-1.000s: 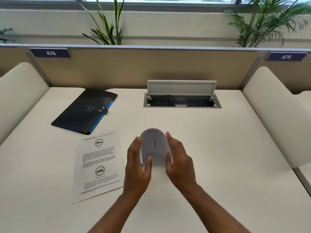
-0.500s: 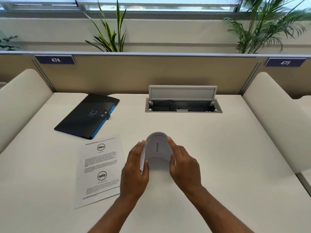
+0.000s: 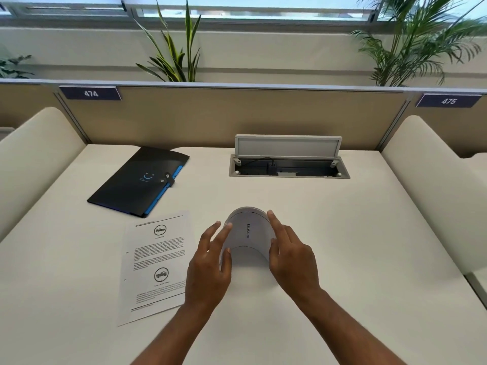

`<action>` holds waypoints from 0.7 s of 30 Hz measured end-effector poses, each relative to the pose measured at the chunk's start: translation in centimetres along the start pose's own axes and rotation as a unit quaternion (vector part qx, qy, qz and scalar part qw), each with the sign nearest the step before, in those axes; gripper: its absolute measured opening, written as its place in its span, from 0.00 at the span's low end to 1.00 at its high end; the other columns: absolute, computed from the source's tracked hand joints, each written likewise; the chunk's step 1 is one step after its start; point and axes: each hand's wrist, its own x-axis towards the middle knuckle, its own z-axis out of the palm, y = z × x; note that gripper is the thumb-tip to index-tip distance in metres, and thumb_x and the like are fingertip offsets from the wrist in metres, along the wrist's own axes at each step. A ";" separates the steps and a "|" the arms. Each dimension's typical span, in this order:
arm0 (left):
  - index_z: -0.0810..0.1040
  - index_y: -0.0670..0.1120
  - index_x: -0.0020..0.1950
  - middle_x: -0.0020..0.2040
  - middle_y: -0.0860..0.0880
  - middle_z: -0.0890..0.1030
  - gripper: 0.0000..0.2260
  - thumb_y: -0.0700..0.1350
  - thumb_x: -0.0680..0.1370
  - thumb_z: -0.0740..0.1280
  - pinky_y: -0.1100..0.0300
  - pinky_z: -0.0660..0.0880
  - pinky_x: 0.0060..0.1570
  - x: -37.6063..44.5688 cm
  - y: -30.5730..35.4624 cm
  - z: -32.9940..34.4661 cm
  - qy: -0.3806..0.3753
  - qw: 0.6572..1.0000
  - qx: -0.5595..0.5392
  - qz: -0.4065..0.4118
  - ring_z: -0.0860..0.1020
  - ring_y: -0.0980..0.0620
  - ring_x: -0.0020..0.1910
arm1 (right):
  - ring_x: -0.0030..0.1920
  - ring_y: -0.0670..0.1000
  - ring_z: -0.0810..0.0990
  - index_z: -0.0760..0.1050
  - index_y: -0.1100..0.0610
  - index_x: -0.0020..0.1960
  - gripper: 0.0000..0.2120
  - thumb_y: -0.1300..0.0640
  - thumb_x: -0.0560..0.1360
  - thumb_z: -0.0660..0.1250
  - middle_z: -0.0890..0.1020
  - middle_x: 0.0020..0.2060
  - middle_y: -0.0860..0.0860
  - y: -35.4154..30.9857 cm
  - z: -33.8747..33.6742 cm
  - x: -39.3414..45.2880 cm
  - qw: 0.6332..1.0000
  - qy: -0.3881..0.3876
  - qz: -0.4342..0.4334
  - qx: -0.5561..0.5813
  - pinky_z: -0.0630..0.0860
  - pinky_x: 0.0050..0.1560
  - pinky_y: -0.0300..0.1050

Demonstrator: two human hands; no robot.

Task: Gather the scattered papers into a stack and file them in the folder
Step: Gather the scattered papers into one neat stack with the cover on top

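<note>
A white sheet of paper (image 3: 247,230) is bowed up into an arch at the middle of the desk, held between both hands. My left hand (image 3: 210,267) pinches its left edge, thumb inside the arch and fingers outside. My right hand (image 3: 290,259) holds its right edge, index finger stretched along the top. A second printed sheet (image 3: 155,267) with two round car icons lies flat to the left of my left hand. The black folder (image 3: 137,180) with a blue edge and a snap strap lies shut at the far left, just beyond that sheet.
An open cable box (image 3: 288,164) with its lid raised is sunk into the desk (image 3: 355,246) behind the hands. Cream padded side screens stand at left (image 3: 34,154) and right (image 3: 432,180). A tan partition (image 3: 237,114) closes the back.
The view has shifted slightly. My left fingers have spread and moved up along the arch's left side; my right index finger has stretched forward. The paper stays bowed in place.
</note>
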 end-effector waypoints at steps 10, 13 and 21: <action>0.62 0.61 0.77 0.74 0.55 0.69 0.30 0.42 0.79 0.67 0.74 0.72 0.53 0.6 -0.2 -0.2 0.001 1.000 0.014 -0.011 0.70 0.66 0.63 | 0.26 0.52 0.72 0.69 0.51 0.78 0.33 0.66 0.75 0.69 0.80 0.39 0.48 0.2 -0.4 0.5 1.000 -0.006 0.008 -0.002 0.71 0.23 0.45; 0.63 0.60 0.77 0.73 0.55 0.70 0.29 0.43 0.79 0.67 0.76 0.70 0.55 0.8 -0.2 -0.4 -0.001 1.000 0.018 -0.006 0.66 0.72 0.64 | 0.26 0.52 0.72 0.65 0.49 0.80 0.34 0.65 0.76 0.68 0.80 0.40 0.48 0.5 -0.6 0.6 1.000 -0.018 0.003 0.006 0.74 0.24 0.48; 0.73 0.53 0.71 0.64 0.54 0.78 0.22 0.43 0.78 0.69 0.67 0.78 0.54 2.7 -0.9 -2.6 -0.007 0.997 0.043 0.069 0.78 0.58 0.60 | 0.27 0.55 0.73 0.71 0.49 0.77 0.32 0.67 0.76 0.68 0.80 0.38 0.48 1.8 -1.6 1.8 0.999 -0.040 -0.026 -0.007 0.75 0.25 0.49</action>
